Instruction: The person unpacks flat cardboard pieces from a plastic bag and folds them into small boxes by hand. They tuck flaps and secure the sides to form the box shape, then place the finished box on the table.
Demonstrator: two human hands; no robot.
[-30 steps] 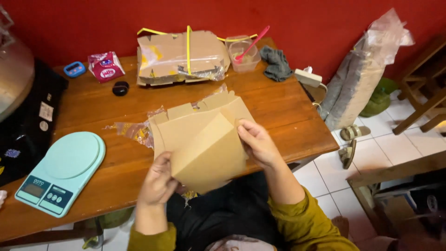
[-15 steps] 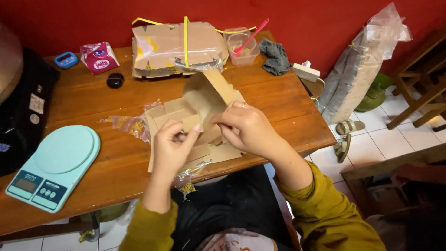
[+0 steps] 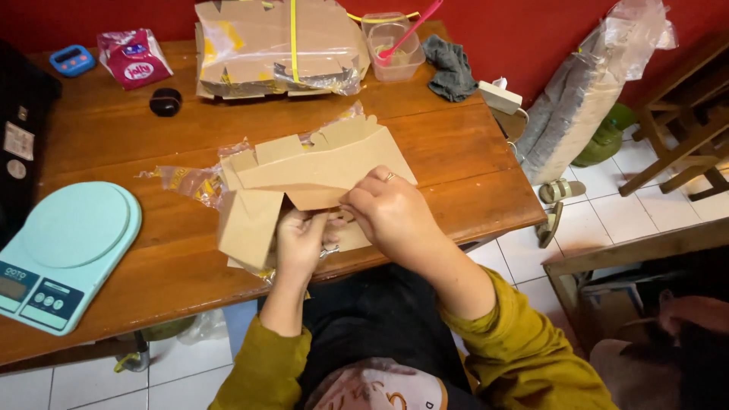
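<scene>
A flat brown cardboard box blank with notched flaps lies half folded at the near edge of the wooden table. My left hand pinches its lower edge beside a folded side panel. My right hand, with a ring on one finger, grips the front panel from the right. Crinkled clear plastic wrap lies under and to the left of the cardboard.
A light blue kitchen scale sits at the left. At the back are a strapped stack of cardboard, a clear tub with a pink spoon, a grey cloth, a pink packet and a small black object. A wrapped bundle leans by the table.
The cardboard was held up flat, then bent. Now both hands have lowered it to the table edge, with one panel folded down at the left.
</scene>
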